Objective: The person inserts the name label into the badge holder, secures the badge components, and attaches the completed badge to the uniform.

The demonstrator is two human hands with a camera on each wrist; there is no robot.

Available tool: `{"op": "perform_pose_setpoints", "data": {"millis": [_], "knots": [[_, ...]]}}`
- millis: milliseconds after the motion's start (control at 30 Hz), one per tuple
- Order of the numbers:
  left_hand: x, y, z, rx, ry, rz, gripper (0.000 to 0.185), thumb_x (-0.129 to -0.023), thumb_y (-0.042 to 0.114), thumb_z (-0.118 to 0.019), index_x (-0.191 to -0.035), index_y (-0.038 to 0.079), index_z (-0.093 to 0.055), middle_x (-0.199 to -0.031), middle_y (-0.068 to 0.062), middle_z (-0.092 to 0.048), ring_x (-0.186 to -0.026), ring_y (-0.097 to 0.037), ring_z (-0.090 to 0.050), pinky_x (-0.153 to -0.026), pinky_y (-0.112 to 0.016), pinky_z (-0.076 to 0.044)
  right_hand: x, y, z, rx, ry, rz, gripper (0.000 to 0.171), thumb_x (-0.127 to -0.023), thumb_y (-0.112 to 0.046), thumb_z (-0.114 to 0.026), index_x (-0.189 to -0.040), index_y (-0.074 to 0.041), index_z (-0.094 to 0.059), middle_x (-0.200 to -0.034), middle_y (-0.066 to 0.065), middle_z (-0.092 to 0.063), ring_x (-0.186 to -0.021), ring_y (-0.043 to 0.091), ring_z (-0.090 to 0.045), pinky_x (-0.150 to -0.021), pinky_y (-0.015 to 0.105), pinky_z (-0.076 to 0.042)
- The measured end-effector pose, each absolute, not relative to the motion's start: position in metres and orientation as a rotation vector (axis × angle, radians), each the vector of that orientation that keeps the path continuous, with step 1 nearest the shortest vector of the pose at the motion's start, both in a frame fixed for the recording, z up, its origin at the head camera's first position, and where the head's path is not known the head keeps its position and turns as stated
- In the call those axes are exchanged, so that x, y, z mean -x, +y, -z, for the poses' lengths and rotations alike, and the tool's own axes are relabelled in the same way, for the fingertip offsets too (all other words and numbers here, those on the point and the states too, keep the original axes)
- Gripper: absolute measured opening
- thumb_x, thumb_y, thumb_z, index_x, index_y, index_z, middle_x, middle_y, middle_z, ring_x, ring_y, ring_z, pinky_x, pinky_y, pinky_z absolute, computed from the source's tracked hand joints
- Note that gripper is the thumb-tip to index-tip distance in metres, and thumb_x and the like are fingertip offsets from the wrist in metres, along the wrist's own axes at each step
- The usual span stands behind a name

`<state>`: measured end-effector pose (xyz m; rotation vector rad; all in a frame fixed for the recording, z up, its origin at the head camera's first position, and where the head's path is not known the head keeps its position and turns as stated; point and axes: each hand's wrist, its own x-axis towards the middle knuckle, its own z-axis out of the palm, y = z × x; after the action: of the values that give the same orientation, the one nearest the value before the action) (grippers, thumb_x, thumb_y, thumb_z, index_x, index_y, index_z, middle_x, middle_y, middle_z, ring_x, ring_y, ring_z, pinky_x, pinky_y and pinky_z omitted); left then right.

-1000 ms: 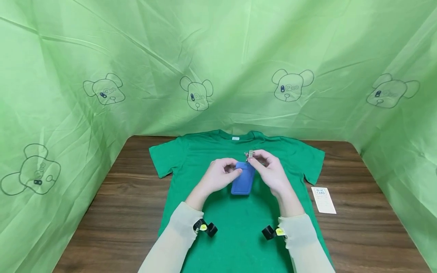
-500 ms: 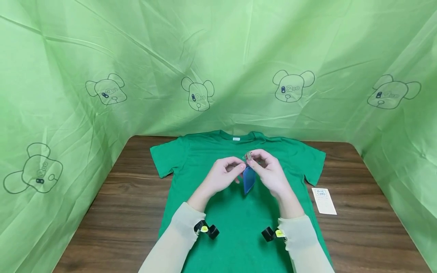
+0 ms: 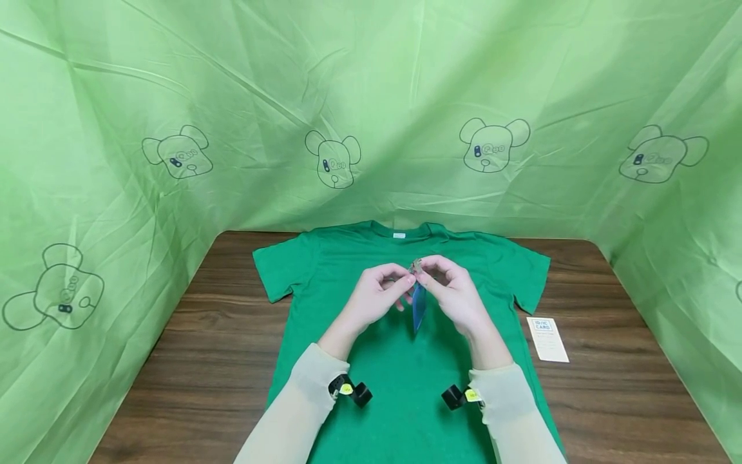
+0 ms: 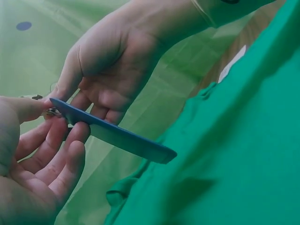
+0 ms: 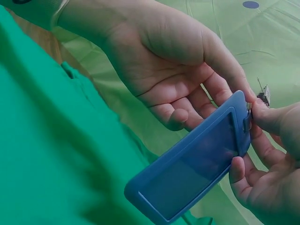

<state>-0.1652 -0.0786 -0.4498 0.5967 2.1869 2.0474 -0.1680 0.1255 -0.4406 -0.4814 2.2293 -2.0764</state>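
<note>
A blue card holder (image 5: 187,161) with a clear window hangs between my hands above a green T-shirt (image 3: 400,393). It is edge-on in the head view, a thin blue sliver. At its slotted top end sits a small metal clip (image 5: 264,96), partly hidden by fingertips. My left hand (image 3: 379,296) pinches the holder's top end beside the clip with thumb and forefinger. The right hand (image 3: 458,296) pinches the clip from the other side, its thumb against the metal. Both hands' fingertips meet at this joint, and the other fingers are loosely bent around the holder.
The T-shirt lies spread on a dark wooden table (image 3: 214,348), collar at the far edge. A white printed card (image 3: 547,339) lies on the wood beside its right side. Light green cloth (image 3: 406,96) with bear-head drawings walls the back and both sides.
The holder has turned from showing its flat face to edge-on. My left fingers have moved right, to its top end, and the hands have come closer together around the clip.
</note>
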Motion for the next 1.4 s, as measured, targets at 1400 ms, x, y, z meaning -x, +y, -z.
{"op": "perform_pose_setpoints", "data": {"millis": [1400], "knots": [[0.168, -0.081, 0.451, -0.503, 2.451, -2.144, 0.011, -0.098, 0.018, -0.085, -0.102, 0.009, -0.079, -0.087, -0.004, -0.076, -0.068, -0.022, -0.077, -0.056, -0.031, -0.058, 0.162, 0.113, 0.433, 0.419, 2.181, 2.242, 0.030, -0.103, -0.007, -0.077, -0.130, 0.007, -0.073, -0.116, 0.014, -0.075, -0.104, 0.019, -0.073, -0.096, 0.028, -0.061]]}}
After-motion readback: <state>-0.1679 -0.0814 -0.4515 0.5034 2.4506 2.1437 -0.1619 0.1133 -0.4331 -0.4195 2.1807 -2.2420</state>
